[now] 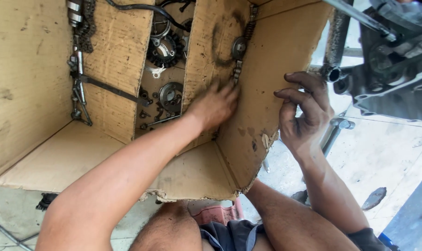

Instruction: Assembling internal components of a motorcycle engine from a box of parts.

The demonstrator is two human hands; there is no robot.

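My left hand [214,104] reaches across a flattened, greasy cardboard box [127,153] and its fingers touch the lower end of a dark chain piece [239,69] lying on a cardboard flap. Whether it grips the chain I cannot tell. My right hand [305,111] hovers at the flap's right edge, fingers curled and greasy, with nothing visible in them. A round metal part [239,46] lies on the flap just above the chain.
Engine parts lie in the box: a black toothed gear [165,49], a round disc [170,95], bolts and rods [78,88], a chain [85,23]. An engine casing [392,79] stands at the right. A metal tube [334,132] lies on the concrete floor.
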